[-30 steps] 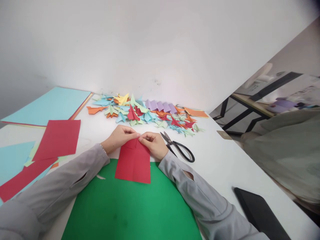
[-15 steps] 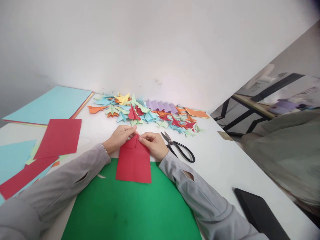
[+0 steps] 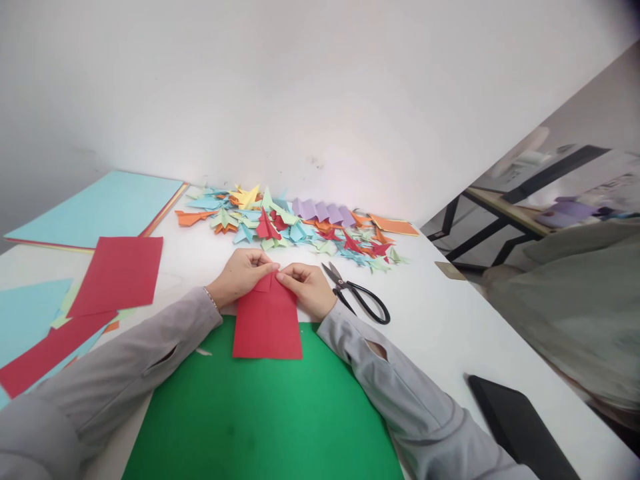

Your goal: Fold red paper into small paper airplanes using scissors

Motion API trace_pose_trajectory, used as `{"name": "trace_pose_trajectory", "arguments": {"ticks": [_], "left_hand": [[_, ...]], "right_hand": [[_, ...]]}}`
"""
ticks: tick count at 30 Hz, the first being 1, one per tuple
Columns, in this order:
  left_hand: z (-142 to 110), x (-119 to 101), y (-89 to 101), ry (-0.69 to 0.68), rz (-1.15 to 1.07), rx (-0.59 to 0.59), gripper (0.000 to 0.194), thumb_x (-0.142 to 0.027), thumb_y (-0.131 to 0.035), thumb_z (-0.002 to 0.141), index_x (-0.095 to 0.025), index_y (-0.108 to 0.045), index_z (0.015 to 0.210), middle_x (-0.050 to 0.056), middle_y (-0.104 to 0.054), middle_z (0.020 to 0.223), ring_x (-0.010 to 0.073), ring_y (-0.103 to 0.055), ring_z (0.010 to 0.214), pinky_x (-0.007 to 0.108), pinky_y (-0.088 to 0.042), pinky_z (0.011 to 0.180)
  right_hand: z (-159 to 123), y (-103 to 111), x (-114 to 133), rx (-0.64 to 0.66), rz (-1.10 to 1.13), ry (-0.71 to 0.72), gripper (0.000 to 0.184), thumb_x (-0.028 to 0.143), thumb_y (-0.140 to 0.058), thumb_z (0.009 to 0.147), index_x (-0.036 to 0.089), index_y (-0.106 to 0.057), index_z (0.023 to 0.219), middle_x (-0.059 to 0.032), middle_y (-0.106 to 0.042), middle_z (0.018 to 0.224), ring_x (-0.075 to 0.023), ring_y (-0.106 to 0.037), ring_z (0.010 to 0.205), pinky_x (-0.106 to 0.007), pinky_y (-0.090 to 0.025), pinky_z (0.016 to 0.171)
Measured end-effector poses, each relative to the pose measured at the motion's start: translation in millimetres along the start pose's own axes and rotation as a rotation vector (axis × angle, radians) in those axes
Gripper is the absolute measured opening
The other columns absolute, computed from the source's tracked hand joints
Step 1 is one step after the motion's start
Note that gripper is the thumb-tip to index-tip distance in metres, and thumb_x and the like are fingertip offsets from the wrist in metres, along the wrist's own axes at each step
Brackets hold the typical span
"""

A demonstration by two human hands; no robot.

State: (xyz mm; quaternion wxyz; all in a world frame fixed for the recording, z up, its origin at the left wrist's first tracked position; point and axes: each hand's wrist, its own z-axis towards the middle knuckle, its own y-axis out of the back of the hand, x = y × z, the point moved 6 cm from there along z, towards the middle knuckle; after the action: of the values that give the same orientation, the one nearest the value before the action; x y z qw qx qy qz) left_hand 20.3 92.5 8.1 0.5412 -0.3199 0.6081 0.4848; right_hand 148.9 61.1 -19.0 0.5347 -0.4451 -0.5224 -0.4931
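Note:
Between my two hands is a sheet of red paper (image 3: 269, 327), its far end folded over in flaps and creased down the middle. My left hand (image 3: 243, 273) pinches the upper left of the folded end, thumb on top. My right hand (image 3: 309, 287) grips the upper right with thumb and fingertips, close to the left thumb. The fingers partly cover the folded tip. The sheet's near edge lies over a green mat (image 3: 265, 413). Just right of my right hand, black-handled scissors (image 3: 356, 293) lie with the blades slightly apart.
Folded paper planes (image 3: 267, 225) in many colours are heaped along the wall, beside purple pleated paper (image 3: 323, 212). Large blue sheets (image 3: 100, 207) and a red sheet (image 3: 120, 273) lie at left. A black tablet-like device (image 3: 520, 423) is at right. A person's clothing (image 3: 585, 300) shows beyond the table edge.
My left thumb has come down onto the fold, nearer my right hand. The red paper has shifted slightly away from me. The right hand is almost unmoved.

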Motion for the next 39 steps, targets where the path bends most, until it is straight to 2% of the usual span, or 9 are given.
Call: {"name": "trace_pose_trajectory", "arguments": {"ticks": [6, 11, 16, 24, 32, 35, 39], "left_hand": [[1.4, 3.0, -0.3, -0.045, 0.007, -0.004, 0.031, -0.045, -0.068, 0.064, -0.015, -0.065, 0.064, 0.001, -0.065, 0.065, 0.0137, -0.055, 0.064, 0.024, -0.043, 0.059], [-1.3, 8.1, -3.8, 0.051, -0.092, 0.079, 0.033, -0.046, -0.069, 0.065, -0.014, -0.069, 0.075, 0.004, -0.068, 0.075, 0.0147, -0.059, 0.068, 0.024, -0.044, 0.059], [-4.4, 8.5, -4.2, 0.104, -0.135, 0.085, 0.032, -0.044, -0.068, 0.065, -0.014, -0.068, 0.074, 0.004, -0.068, 0.071, 0.0146, -0.059, 0.062, 0.024, -0.044, 0.055], [-2.4, 11.4, -3.3, 0.098, -0.089, 0.073, 0.029, -0.043, -0.067, 0.066, -0.014, -0.068, 0.071, 0.002, -0.065, 0.064, 0.0125, -0.056, 0.056, 0.022, -0.041, 0.05], [-1.6, 12.4, -3.6, 0.071, -0.06, 0.091, 0.026, -0.038, -0.07, 0.062, -0.013, -0.067, 0.07, 0.002, -0.066, 0.067, 0.0132, -0.057, 0.058, 0.023, -0.042, 0.053], [-1.0, 11.2, -5.5, 0.024, 0.011, 0.138, 0.024, -0.037, -0.068, 0.063, -0.013, -0.067, 0.068, 0.001, -0.064, 0.064, 0.013, -0.056, 0.058, 0.022, -0.041, 0.053], [-1.1, 8.4, -10.0, -0.059, 0.18, 0.231, 0.022, -0.034, -0.065, 0.066, -0.013, -0.066, 0.061, 0.0, -0.06, 0.056, 0.0121, -0.052, 0.056, 0.022, -0.038, 0.052]], "right_hand": [[-0.2, 2.1, -1.7, -0.038, 0.042, -0.024, 0.031, 0.046, -0.075, 0.058, 0.018, -0.063, 0.064, 0.0019, -0.061, 0.053, -0.0104, -0.051, 0.046, -0.024, -0.039, 0.047], [0.1, 8.0, -1.6, -0.129, 0.12, -0.028, 0.03, 0.043, -0.076, 0.057, 0.017, -0.063, 0.064, 0.0007, -0.064, 0.056, -0.0104, -0.053, 0.048, -0.024, -0.041, 0.048], [1.2, 11.7, -2.8, -0.18, 0.149, -0.022, 0.031, 0.044, -0.077, 0.057, 0.017, -0.063, 0.065, 0.0011, -0.063, 0.055, -0.0105, -0.052, 0.046, -0.024, -0.04, 0.047], [1.8, 10.6, -2.6, -0.16, 0.149, -0.03, 0.032, 0.046, -0.077, 0.055, 0.017, -0.064, 0.065, 0.0004, -0.064, 0.056, -0.0108, -0.054, 0.048, -0.024, -0.042, 0.048], [1.2, 9.5, -1.8, -0.157, 0.149, -0.036, 0.031, 0.046, -0.076, 0.058, 0.017, -0.064, 0.064, 0.0008, -0.063, 0.056, -0.0107, -0.053, 0.048, -0.024, -0.04, 0.049], [-0.1, 7.5, -0.3, -0.15, 0.12, -0.034, 0.031, 0.047, -0.074, 0.061, 0.018, -0.064, 0.063, 0.0012, -0.062, 0.055, -0.0103, -0.05, 0.047, -0.024, -0.038, 0.047], [-0.3, 4.9, 3.0, -0.116, 0.04, 0.021, 0.031, 0.045, -0.076, 0.058, 0.018, -0.061, 0.06, 0.0038, -0.055, 0.049, -0.0084, -0.043, 0.044, -0.023, -0.032, 0.045]]}}
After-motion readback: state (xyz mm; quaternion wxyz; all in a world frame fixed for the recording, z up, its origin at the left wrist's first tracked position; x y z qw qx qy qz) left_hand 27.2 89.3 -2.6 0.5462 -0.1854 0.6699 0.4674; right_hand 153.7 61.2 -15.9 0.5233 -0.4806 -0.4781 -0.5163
